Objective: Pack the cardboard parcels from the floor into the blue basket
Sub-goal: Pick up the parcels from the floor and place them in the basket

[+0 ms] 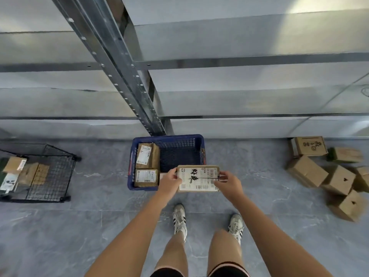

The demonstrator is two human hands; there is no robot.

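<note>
Gripping labelled parcel [196, 178] at both short ends, left hand [169, 179] and right hand [227, 181], above near right corner of blue basket [169, 137]. Inside, along left wall: far parcel [147, 156], near parcel [146, 177].

Bare arms [135, 226]; black shorts [227, 273]; white sneakers [179, 218], black stripes.

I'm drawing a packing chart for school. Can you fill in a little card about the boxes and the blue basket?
Held parcel: flat, white label, above the basket's near right corner
Left hand: grips its left end
Right hand: grips its right end
Blue basket: on the floor, two labelled parcels on its left side
Floor pile: cardboard boxes at the right, not packed yet
Wire cage: at the left, parcels inside
</note>
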